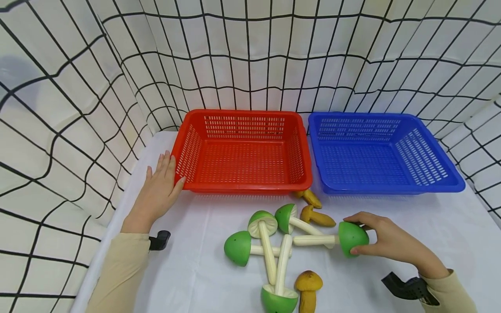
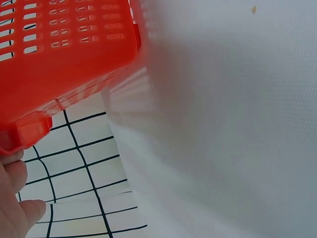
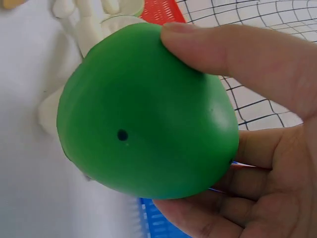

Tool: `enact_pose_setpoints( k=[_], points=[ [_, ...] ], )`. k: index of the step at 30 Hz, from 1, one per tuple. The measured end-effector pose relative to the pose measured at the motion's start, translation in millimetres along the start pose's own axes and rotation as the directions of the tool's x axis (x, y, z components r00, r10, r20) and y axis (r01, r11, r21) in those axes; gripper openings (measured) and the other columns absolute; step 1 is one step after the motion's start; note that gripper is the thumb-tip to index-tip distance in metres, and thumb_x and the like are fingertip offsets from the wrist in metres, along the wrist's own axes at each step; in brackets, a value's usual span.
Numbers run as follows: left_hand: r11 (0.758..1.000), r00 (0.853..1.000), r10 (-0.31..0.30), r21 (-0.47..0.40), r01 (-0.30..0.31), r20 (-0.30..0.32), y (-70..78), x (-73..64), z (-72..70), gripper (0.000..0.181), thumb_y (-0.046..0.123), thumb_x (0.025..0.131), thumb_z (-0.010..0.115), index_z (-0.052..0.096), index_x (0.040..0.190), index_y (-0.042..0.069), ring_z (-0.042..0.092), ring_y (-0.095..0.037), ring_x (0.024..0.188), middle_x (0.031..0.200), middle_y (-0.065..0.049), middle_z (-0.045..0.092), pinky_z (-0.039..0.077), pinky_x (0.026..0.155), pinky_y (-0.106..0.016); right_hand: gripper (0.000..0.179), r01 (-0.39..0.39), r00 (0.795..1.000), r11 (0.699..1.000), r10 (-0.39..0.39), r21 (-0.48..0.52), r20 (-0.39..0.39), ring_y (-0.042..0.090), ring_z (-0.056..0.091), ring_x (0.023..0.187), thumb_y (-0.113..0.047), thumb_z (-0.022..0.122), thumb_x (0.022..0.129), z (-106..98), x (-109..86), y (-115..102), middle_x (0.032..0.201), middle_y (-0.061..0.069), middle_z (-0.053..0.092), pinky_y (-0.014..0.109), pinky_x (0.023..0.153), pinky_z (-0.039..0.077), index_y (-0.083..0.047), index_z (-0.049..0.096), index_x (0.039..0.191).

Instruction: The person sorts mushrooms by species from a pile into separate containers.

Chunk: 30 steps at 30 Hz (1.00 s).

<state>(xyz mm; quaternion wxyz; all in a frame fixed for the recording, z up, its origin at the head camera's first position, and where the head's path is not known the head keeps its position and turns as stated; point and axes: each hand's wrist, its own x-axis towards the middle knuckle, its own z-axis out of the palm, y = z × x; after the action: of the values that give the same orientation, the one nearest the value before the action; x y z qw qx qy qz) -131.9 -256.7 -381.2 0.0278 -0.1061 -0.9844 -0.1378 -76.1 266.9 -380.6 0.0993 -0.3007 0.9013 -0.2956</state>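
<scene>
My right hand point(image 1: 395, 243) grips the domed cap of a green toy mushroom point(image 1: 353, 238), thumb on one side and fingers on the other. Its pale stem points left over another mushroom's stem; in the right wrist view the green cap point(image 3: 148, 114) fills the middle. With fingers extended, my left hand point(image 1: 158, 189) rests against the left side of the red basket point(image 1: 242, 191), thumb at the front corner. The left wrist view shows its fingertips at the basket's rim point(image 2: 32, 130). More green-capped mushrooms point(image 1: 237, 248) lie crossed in a pile in front of the red basket.
A blue basket point(image 1: 391, 189) stands right of the red one. Small brown mushrooms lie near the pile: one point(image 1: 309, 282) in front, another point(image 1: 318, 216) behind, and a third point(image 1: 312, 198) partly under the red basket's rim. Black wire mesh point(image 1: 250, 56) surrounds the white-covered table.
</scene>
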Motion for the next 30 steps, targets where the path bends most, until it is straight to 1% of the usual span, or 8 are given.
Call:
enact_pose_setpoints(
  k=[4,11,16,22,30],
  points=[
    [1.0,1.0,0.006,0.004,-0.006,0.001,-0.3,0.2,0.8,0.067,0.031,0.101,0.034,0.01,0.145,-0.013,-0.001,-0.038,0.142,0.154,-0.026,0.002,0.003,0.107,-0.064,0.058,0.004,1.0,1.0,-0.004,-0.003,-0.018,0.007,0.057,0.09,-0.034,0.081,0.073,-5,3.2,-2,0.107,-0.001,0.063,0.027,0.069,0.053,-0.006,0.059,0.118],
    [1.0,1.0,0.004,0.006,-0.004,0.003,-1.2,0.0,1.2,0.067,0.031,0.101,0.033,0.009,0.145,-0.012,-0.001,-0.038,0.142,0.154,-0.027,0.002,0.003,0.107,-0.064,0.059,-0.045,0.998,0.999,0.044,-0.025,-0.033,0.009,0.056,0.092,-0.033,0.081,0.073,-13,11.2,-6,0.107,-0.002,0.061,0.028,0.071,0.053,-0.006,0.058,0.12],
    [1.0,1.0,-0.001,0.002,0.001,0.001,-1.6,0.9,2.1,0.067,0.033,0.101,0.033,0.009,0.146,-0.012,-0.001,-0.037,0.142,0.154,-0.025,0.002,0.003,0.107,-0.064,0.059,-0.039,0.998,0.999,0.037,-0.026,-0.051,0.011,0.057,0.093,-0.032,0.081,0.073,-17,17.0,-9,0.108,-0.002,0.061,0.028,0.071,0.052,-0.007,0.058,0.122],
    [1.0,1.0,-0.001,-0.004,0.001,-0.001,-1.4,1.6,3.2,0.067,0.033,0.101,0.032,0.009,0.146,-0.011,-0.001,-0.037,0.142,0.155,-0.025,0.001,0.003,0.107,-0.063,0.058,-0.003,0.997,1.0,0.002,-0.02,-0.077,0.009,0.056,0.093,-0.028,0.082,0.072,-24,20.5,-16,0.109,-0.003,0.06,0.026,0.07,0.052,-0.01,0.058,0.122],
    [1.0,1.0,-0.01,-0.005,0.01,0.004,-2.6,0.7,3.4,0.068,0.033,0.101,0.033,0.008,0.146,-0.01,-0.003,-0.034,0.143,0.155,-0.023,0.001,0.002,0.108,-0.062,0.059,0.082,0.986,0.996,-0.085,-0.033,-0.141,0.004,0.054,0.092,-0.015,0.084,0.068,-32,30.8,-17,0.111,-0.005,0.059,0.024,0.075,0.051,-0.009,0.058,0.121]
  ],
)
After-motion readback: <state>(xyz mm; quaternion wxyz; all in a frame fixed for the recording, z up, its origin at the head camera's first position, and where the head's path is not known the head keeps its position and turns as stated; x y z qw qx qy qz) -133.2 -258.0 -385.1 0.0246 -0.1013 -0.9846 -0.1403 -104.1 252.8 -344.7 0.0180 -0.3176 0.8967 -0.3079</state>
